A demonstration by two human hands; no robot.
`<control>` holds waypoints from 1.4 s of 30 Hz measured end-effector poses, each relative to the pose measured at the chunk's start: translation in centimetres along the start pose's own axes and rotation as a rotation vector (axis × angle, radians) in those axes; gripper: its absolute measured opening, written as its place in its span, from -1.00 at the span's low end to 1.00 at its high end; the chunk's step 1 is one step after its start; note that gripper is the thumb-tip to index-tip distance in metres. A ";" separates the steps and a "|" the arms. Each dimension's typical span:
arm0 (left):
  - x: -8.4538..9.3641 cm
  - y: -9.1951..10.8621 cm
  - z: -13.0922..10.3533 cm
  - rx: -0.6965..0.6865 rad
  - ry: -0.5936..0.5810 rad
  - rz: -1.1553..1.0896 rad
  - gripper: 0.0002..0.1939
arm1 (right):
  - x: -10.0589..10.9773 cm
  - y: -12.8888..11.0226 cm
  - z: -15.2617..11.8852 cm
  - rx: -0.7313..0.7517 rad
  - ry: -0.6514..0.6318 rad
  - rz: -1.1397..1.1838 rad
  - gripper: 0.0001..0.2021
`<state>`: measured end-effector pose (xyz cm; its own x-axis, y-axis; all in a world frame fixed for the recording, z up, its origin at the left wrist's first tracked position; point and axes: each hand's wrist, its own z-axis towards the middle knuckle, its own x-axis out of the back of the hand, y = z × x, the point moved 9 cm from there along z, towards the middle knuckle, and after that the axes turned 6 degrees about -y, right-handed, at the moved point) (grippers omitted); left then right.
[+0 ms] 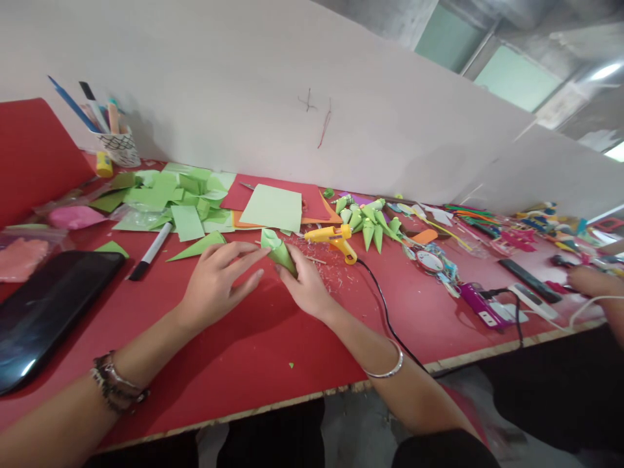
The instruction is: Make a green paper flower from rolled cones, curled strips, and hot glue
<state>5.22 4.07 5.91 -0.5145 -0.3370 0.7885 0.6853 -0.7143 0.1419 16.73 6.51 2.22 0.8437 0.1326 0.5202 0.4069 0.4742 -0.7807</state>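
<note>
Evidently, shaping is the step in hand: the right hand [309, 283] has its fingers closed around a green paper cone [283, 255] above the red table [244, 364]; the left hand [209, 283] has fingers apart at its rim, contact uncertain. Light pressure appears called for. A yellow glue gun [336, 239] lies beside, before a white wall [219, 97]; a co-worker's hand [592, 283] is visible.
</note>
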 end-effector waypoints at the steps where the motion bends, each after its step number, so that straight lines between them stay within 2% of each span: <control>1: 0.1 0.1 0.0 -0.002 0.002 0.011 -0.68 | 0.0 0.0 0.0 -0.007 -0.006 -0.007 -0.70; 10: 0.3 0.7 0.1 -0.044 0.007 0.085 -0.71 | 0.1 0.3 -0.1 -0.020 0.021 -0.030 -0.68; 17: -0.1 0.4 0.1 -0.029 -0.032 0.116 -0.71 | 0.2 0.5 -0.1 -0.040 0.037 -0.015 -0.62; 20: -0.3 0.3 0.2 -0.033 -0.049 0.101 -0.72 | 0.2 0.4 -0.1 -0.039 0.025 -0.049 -0.67; 27: -0.6 -0.3 0.1 0.021 -0.074 0.008 -0.67 | 0.5 0.6 0.0 -0.040 0.052 -0.128 -0.82; 30: 0.0 -0.7 0.0 0.060 -0.008 -0.070 -0.64 | 0.5 0.8 -0.1 -0.050 0.057 -0.125 -0.83; 34: 0.8 -1.9 -0.1 0.188 0.086 -0.217 -0.67 | 0.4 0.6 -0.1 -0.035 0.050 -0.122 -0.82; 42: -0.7 -3.1 -0.4 0.329 0.028 -0.519 -0.69 | 0.3 -0.8 -0.1 0.035 0.017 -0.101 -0.81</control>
<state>3.26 6.28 4.70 -0.8339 -0.0153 0.5518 0.4627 -0.5645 0.6836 16.75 6.04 2.97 0.8049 0.0678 0.5895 0.4781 0.5143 -0.7119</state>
